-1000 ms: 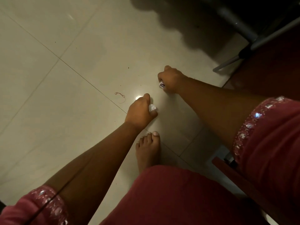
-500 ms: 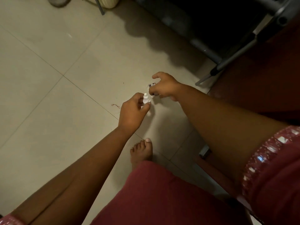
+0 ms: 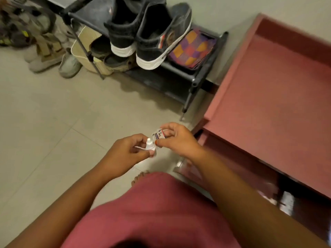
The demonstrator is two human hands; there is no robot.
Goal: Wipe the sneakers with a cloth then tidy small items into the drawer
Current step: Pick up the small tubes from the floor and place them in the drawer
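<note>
My left hand point(image 3: 125, 154) pinches a small white dropper bottle point(image 3: 149, 144) upright above the floor. Right beside it, my right hand point(image 3: 179, 140) holds a small printed packet point(image 3: 159, 135) that nearly touches the bottle. A pair of black sneakers point(image 3: 148, 33) with white soles stands on the top shelf of a dark shoe rack point(image 3: 195, 76). Next to them on the shelf lies a folded patterned cloth point(image 3: 193, 49). At the right, the open pink drawer point(image 3: 268, 97) shows a bare bottom.
Beige shoes point(image 3: 46, 58) and sandals crowd the floor left of the rack, with a cream basket point(image 3: 80, 51) under it. A second, darker drawer point(image 3: 286, 199) with blurred items sits below the pink one. My red-clad knee fills the foreground.
Both hands rose from the floor tile with the bottle and packet and came together. My view lifted, bringing the shoe rack, sneakers and pink drawer into sight.
</note>
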